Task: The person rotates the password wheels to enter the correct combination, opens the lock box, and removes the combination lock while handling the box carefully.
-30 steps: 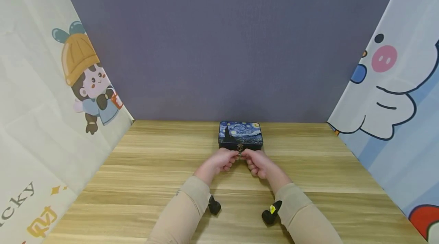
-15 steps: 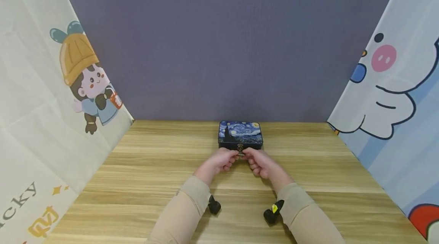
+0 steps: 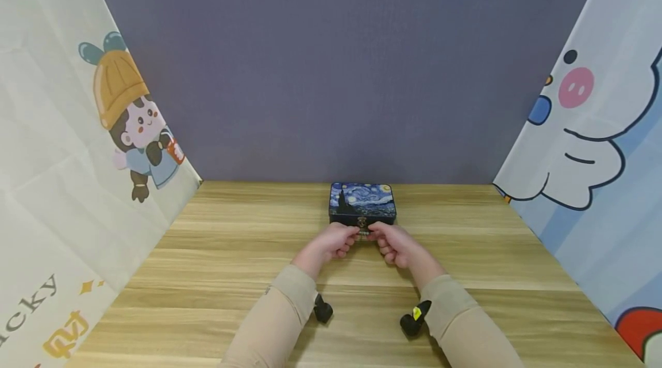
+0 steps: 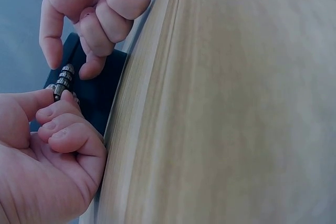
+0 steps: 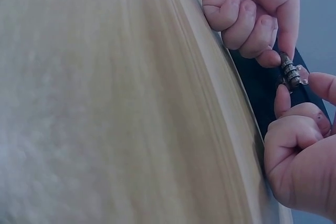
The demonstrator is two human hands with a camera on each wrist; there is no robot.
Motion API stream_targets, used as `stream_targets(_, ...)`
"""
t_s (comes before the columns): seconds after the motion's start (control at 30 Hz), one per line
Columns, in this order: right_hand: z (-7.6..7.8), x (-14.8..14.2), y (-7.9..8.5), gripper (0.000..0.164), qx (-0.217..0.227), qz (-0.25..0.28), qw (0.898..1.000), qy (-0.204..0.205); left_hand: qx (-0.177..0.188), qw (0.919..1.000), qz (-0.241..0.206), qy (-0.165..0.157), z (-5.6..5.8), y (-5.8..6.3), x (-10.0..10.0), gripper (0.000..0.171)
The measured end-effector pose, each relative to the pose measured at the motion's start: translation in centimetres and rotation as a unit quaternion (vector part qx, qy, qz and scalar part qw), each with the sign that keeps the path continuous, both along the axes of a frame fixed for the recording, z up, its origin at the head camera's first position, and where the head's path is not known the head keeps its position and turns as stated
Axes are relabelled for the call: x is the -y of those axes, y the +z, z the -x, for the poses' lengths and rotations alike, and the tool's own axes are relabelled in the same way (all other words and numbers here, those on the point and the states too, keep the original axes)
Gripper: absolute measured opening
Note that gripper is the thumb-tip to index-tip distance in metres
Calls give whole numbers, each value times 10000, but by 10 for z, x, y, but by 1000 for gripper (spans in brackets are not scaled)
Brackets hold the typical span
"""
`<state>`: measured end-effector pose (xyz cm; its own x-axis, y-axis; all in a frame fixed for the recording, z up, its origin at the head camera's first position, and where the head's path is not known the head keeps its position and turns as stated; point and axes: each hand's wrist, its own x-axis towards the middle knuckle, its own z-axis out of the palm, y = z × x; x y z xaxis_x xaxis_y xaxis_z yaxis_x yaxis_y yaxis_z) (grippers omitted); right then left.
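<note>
A small tin box [image 3: 362,200] with a starry night-sky picture on its lid stands closed at the back of the table. At the metal clasp [image 3: 362,221] on its dark front is a small combination lock [image 4: 64,80] with a row of number dials. My left hand [image 3: 335,240] pinches one end of this lock between thumb and index finger, its other fingers curled in. Beside the other end is my right hand [image 5: 302,140]. Its thumb and index finger are spread apart around the lock with a gap showing, and its remaining fingers are bent.
The wood-grain table [image 3: 248,230] runs back to a grey-purple panel [image 3: 351,69] just behind the box. Printed cloths with cartoon figures hang at the left [image 3: 46,126] and right [image 3: 610,172]. A black wrist device is on each sleeve cuff.
My right hand has shifted slightly right, its fingertips drawing away from the lock, so more of the dials shows. The left hand and the box have stayed in place.
</note>
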<state>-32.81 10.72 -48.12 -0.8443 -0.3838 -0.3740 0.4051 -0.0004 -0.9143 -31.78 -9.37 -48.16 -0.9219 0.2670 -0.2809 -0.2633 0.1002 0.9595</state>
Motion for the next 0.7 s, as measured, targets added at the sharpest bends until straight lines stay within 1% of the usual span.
stream_targets(0.5, -1, 4, 1, 29, 16, -26, 10000, 71, -10, 10000, 10, -50, -1, 2, 1, 30)
stream_targets(0.7, -2, 8, 1, 31, -15, -65, 9999, 89, -35, 10000, -21, -64, 0, 1, 1, 29)
